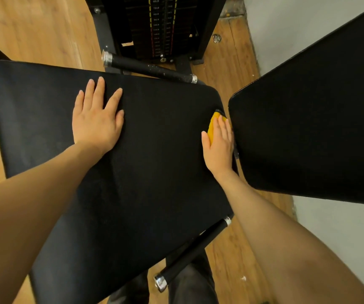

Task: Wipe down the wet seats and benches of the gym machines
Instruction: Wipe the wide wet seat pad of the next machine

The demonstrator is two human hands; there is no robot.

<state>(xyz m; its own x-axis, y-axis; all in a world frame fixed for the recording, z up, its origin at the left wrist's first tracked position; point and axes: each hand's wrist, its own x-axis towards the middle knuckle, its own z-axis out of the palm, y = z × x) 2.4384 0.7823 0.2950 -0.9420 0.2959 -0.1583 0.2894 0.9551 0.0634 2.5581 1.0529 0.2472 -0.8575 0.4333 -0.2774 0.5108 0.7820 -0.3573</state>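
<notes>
A wide black padded seat fills the middle of the head view. My left hand lies flat on its upper left part, fingers straight and spread. My right hand presses a yellow sponge onto the seat's right edge, fingers straight over it and the thumb out to the left. The sponge is mostly hidden under the hand. Just right of it rises the black backrest pad, close to the hand.
Two black handle bars with chrome ends flank the seat, the far handle bar behind it and the near handle bar in front. A weight stack stands behind. Wooden floor lies around, with a grey wall at the right.
</notes>
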